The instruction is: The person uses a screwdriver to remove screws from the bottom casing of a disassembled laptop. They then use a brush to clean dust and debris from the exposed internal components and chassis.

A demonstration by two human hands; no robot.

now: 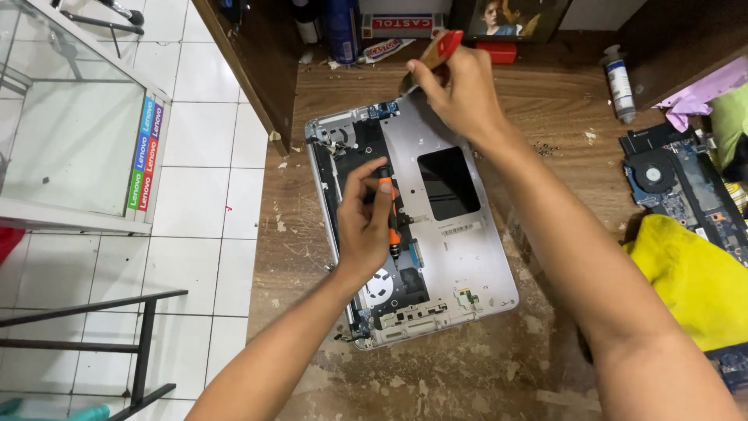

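Brushing dust off an opened laptop shell (460,234).
My left hand (362,222) pins the shell, gripping a screwdriver (387,210); my right hand (460,90) grasps a brush (434,54) over its far corner.

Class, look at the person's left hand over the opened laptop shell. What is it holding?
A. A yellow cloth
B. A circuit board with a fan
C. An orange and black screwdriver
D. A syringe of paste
C. The left hand grips an orange and black screwdriver over the laptop shell, while the yellow cloth, syringe and circuit board lie apart on the table.
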